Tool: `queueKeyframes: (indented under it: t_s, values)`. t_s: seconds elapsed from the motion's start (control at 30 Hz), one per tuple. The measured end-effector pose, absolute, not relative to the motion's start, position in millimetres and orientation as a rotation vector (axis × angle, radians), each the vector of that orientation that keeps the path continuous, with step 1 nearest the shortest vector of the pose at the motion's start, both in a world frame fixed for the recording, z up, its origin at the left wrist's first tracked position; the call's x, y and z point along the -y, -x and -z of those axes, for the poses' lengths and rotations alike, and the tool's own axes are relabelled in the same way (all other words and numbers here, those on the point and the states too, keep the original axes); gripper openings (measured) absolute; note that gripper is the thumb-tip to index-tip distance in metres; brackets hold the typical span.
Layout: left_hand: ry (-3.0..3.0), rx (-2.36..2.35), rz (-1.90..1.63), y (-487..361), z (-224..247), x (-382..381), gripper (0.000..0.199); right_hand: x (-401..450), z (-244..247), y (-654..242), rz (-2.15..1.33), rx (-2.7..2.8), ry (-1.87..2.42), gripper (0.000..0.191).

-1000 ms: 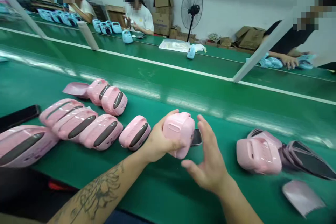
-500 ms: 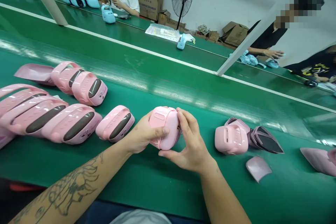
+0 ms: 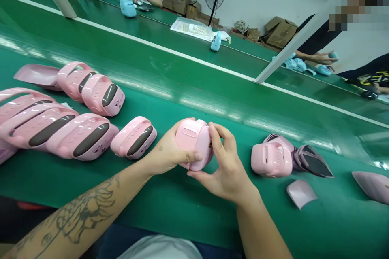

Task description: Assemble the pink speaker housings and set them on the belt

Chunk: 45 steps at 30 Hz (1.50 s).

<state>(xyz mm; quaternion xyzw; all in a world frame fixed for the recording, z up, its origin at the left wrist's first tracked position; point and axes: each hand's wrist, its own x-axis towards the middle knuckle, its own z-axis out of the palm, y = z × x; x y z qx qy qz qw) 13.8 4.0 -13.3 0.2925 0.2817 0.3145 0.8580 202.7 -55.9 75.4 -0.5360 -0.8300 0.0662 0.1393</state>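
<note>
A rounded pink plastic housing [image 3: 194, 141] is held between both hands over the green table. My left hand [image 3: 172, 149] wraps its left side, the thumb lying across the lower face. From the right, my right hand [image 3: 223, 162] grips its edge with fingertips at the top and thumb at the bottom. Left of my hands lies a pink housing with a dark window [image 3: 134, 137], beside a row of similar ones [image 3: 83, 136]. Another pink housing [image 3: 271, 160] sits to the right, touching a stack of dark curved panels [image 3: 314, 161]. A loose curved panel [image 3: 301, 194] lies nearer to me.
A white strip [image 3: 164, 51] crosses the green table [image 3: 182, 214]. Beyond it are blue housings [image 3: 127, 6], a plastic bag with papers [image 3: 193, 28] and other people at work. A slanted post [image 3: 288, 50] rises at right. A pale panel [image 3: 370, 186] lies far right.
The view has shifted slightly. Both hands still hold the pink housing, which is turned a little. Across the table, a person's hand at the right has lifted a blue part.
</note>
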Motion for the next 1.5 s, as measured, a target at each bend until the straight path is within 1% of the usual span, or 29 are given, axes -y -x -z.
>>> queueKeyframes:
  t_s: [0.27, 0.4, 0.53, 0.63, 1.0, 1.17, 1.23, 1.4, 1.5]
  values:
    - [-0.654, -0.605, -0.686, -12.4, 9.5, 1.3, 0.116, 60.2, -79.7, -197.9, -0.225, 2.370, 1.575, 0.112]
    - [-0.655, -0.566, -0.737, -11.7, 6.9, 2.2, 0.108, 59.6, -80.6, -198.0, -0.280, 2.362, 1.534, 0.116]
    - [-0.661, -0.555, -0.744, -10.7, 6.6, 2.3, 0.105, 58.5, -79.2, -198.4, -0.299, 2.357, 1.502, 0.125]
    - [-0.679, -0.546, -0.769, -9.6, 7.8, 2.4, 0.102, 58.4, -79.0, -197.4, -0.294, 2.349, 1.489, 0.126]
    - [-0.695, -0.623, -0.749, -7.2, 3.5, 2.4, 0.109, 59.3, -80.7, -195.2, -0.253, 2.366, 1.474, 0.117]
    - [-0.692, -0.612, -0.782, -8.8, 4.5, -0.6, 0.107, 58.4, -75.6, -197.5, -0.258, 2.365, 1.462, 0.122]
    - [-0.652, -0.594, -0.769, -10.5, 4.4, -2.2, 0.102, 59.0, -73.6, -197.6, -0.286, 2.346, 1.498, 0.123]
    - [-0.551, -0.470, -0.747, -17.0, 3.5, -3.6, 0.074, 61.9, -71.4, -194.6, -0.318, 2.299, 1.599, 0.119]
    - [-0.519, -0.461, -0.781, -19.3, 1.7, -2.2, 0.066, 62.4, -70.9, -193.0, -0.330, 2.282, 1.625, 0.115]
